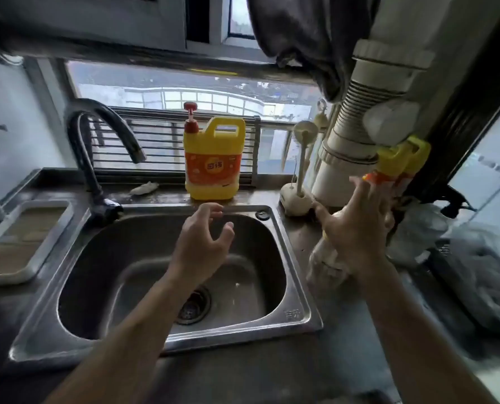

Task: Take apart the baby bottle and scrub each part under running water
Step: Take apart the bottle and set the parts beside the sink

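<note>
Scrubbing not begun: bottle (pixel 326 260), seemingly whole, at three o'clock of sink (pixel 243 335), under right hand (pixel 356 231), grip unclear; left hand (pixel 202 243) loose, empty; tap (pixel 97 132) dry.

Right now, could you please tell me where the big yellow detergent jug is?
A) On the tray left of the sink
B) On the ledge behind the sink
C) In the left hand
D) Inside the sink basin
B: the yellow detergent jug stands upright on the counter ledge behind the sink, and the left hand over the basin holds nothing.
</note>
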